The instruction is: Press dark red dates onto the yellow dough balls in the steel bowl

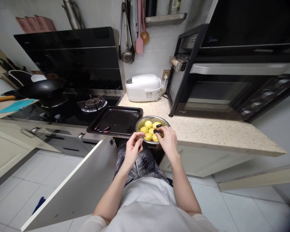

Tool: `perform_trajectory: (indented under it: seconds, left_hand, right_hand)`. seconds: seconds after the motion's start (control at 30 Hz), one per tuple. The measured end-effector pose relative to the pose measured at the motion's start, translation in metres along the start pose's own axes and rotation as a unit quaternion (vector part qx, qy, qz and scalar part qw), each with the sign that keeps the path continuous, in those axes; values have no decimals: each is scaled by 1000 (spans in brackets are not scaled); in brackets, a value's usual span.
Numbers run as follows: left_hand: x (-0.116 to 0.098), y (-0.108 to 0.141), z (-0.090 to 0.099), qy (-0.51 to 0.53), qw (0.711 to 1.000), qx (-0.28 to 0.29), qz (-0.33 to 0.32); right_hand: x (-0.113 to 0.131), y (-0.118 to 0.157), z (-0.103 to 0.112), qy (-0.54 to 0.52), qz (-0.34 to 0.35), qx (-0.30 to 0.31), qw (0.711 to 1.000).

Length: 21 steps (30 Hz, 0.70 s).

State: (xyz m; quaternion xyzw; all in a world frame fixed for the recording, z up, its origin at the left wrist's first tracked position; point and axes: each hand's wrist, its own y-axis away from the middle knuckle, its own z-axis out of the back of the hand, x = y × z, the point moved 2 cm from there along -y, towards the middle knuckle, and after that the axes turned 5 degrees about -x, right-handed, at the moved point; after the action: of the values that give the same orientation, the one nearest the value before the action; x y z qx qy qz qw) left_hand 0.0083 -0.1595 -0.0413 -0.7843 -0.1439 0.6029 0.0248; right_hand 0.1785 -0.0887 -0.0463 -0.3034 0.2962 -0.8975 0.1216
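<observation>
A metal bowl (168, 121) at the counter's front edge holds several round yellow pieces (148, 124), which look like peeled potatoes. My right hand (168, 140) is over the bowl's right side, fingers bent down among the yellow pieces. Two glossy dark oval shapes (157, 131) show at its fingertips; whether these are nails or held things I cannot tell. At the bowl's front left is my left hand (133, 149), fingers curled in and the index finger reaching toward the rim. What it holds, if anything, is hidden. Left of the bowl lies a black baking tray (120, 117) with dark red oval shapes (106, 129) near its front.
Behind the bowl stands a white appliance (145, 87). A black oven (222, 93) fills the right rear. On the left, a gas burner (93, 102) and a black wok (43, 87) are on the hob. A cabinet door (72, 190) hangs open below the tray.
</observation>
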Motion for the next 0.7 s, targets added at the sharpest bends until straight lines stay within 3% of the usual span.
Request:
perform_trajectory:
  seconds: [0.2, 0.33, 0.47, 0.57, 0.7]
  left_hand:
    - [4, -2, 1, 26, 1000, -17, 6]
    - [8, -2, 1, 54, 998, -35, 4]
    - [4, 1, 2, 6, 998, -59, -24]
    - [2, 2, 2, -42, 996, -62, -46]
    - [5, 0, 2, -29, 997, -56, -54]
  right_hand:
    - [17, 8, 21, -80, 31, -20, 996]
    - [49, 24, 32, -164, 105, 39, 980]
    - [74, 37, 29, -183, 170, 89, 964]
    - [79, 40, 23, -157, 182, 78, 968]
    - [78, 38, 20, -149, 195, 54, 968]
